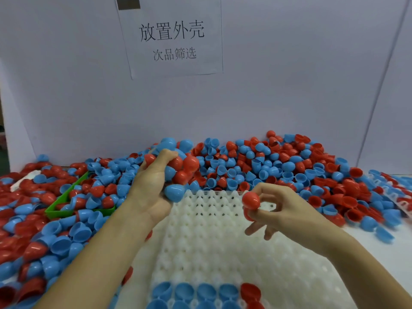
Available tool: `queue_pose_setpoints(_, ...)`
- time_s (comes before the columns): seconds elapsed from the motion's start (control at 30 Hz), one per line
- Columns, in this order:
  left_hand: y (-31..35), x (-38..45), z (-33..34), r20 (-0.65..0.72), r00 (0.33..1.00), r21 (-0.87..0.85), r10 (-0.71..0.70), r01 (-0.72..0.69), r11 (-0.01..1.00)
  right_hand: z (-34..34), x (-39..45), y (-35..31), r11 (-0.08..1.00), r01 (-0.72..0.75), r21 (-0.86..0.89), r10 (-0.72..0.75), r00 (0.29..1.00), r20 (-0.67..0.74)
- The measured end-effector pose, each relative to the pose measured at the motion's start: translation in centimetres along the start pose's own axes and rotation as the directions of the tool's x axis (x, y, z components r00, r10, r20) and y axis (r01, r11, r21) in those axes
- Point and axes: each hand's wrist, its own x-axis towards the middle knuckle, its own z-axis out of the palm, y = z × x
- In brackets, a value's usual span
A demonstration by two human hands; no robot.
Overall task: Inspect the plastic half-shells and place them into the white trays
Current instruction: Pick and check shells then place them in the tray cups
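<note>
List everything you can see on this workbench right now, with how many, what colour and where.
loose half-shells: too many to count, red and blue, heaped around the tray's far end and both sides
white tray: one, white, centre, mostly unfilled
seated shells: several blue plus some red, the tray's near rows
green bin: one, left, holding shells
paper sign: one, white with black characters, on the back wall
second tray: one, white, far right edge, partly buried
left hand: holds a bunch of red and blue shells
right hand: pinches one red shell above the tray
</note>
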Motion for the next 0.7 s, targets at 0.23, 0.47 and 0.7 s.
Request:
queue_pose_setpoints(0.23, -1.0, -1.9, -5.5, -0.112, 0.994, -0.010, 0.004, -0.005, 1.000, 0.2, -2.6, 1.8, 0.984, 0.091, -0.155, -0.101, 0.993, -0.061)
queue_pose_setpoints(0.47, -2.4, -2.9, -7.0, -0.092, 0.996, 0.074, 0.000, 0.007, 0.997, 0.4, -2.8, 2.3, 0.944, 0.092, -0.318, -0.169, 0.960, -0.224)
queue_pose_setpoints(0.7, -2.9, -3.2, -6.7, -0.125, 0.992, 0.090, -0.004, 0.015, 0.996, 0.3, -2.2, 3.4, 0.960, 0.018, -0.278, -0.088, 0.967, -0.239)
